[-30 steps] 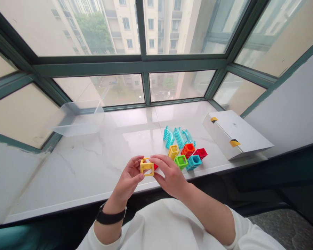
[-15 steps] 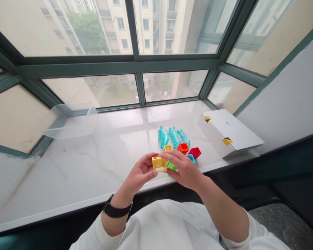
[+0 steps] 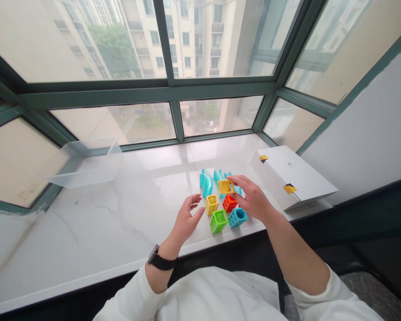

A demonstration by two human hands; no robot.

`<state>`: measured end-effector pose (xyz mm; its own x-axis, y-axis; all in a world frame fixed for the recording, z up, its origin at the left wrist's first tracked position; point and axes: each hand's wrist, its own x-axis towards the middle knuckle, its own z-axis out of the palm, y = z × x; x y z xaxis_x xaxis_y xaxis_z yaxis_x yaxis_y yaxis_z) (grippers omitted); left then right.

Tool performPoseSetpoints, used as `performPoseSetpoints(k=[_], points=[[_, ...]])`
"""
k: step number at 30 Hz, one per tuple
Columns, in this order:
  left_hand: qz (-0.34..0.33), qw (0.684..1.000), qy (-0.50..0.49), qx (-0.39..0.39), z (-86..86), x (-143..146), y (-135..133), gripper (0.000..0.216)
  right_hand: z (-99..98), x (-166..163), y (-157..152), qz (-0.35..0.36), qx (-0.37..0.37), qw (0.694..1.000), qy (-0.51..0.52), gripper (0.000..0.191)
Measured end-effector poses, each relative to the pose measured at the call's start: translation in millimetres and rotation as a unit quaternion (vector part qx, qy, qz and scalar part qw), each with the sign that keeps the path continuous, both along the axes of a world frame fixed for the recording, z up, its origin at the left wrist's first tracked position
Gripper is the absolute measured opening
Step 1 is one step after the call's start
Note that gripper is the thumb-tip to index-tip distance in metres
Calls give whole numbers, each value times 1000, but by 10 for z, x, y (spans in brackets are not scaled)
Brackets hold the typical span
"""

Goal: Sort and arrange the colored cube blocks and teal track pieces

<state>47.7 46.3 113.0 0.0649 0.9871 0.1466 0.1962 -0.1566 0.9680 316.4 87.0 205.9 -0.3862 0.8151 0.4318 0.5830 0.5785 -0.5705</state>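
Note:
A yellow hollow toy block (image 3: 226, 187) is gripped in my right hand (image 3: 254, 199), raised over the other pieces. My left hand (image 3: 188, 218) holds nothing, its fingers apart, just left of a second yellow block (image 3: 212, 204). Close in front stand a green block (image 3: 218, 221) and a blue block (image 3: 238, 217). An orange-red block (image 3: 230, 203) sits behind them, with a red one mostly hidden by my right hand. Clear turquoise track pieces lie farther back: a curved one (image 3: 206, 183) on the left, others partly covered by the held block.
On the white marble sill (image 3: 137, 209), a clear plastic bin (image 3: 87, 174) stands at the far left. A white box (image 3: 297, 174) with yellow-black tabs lies at the right. Green-framed windows (image 3: 147, 92) border the back, and the sill's front edge runs near my body.
My left hand has let go of the yellow block and opened. My right hand has carried that block right and away from me, uncovering the green and blue blocks.

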Motion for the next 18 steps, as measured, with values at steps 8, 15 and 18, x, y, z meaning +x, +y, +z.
performPoseSetpoints(k=[8,15,18], points=[[-21,996,80,22,-353,135,231,57,-331,-35,177,17,-104,994,19,57],[-33,997,59,46,-428,181,284,63,-394,-189,250,42,-184,982,31,54],[-33,997,55,40,-465,183,308,69,-393,-242,257,37,-192,980,24,53]])
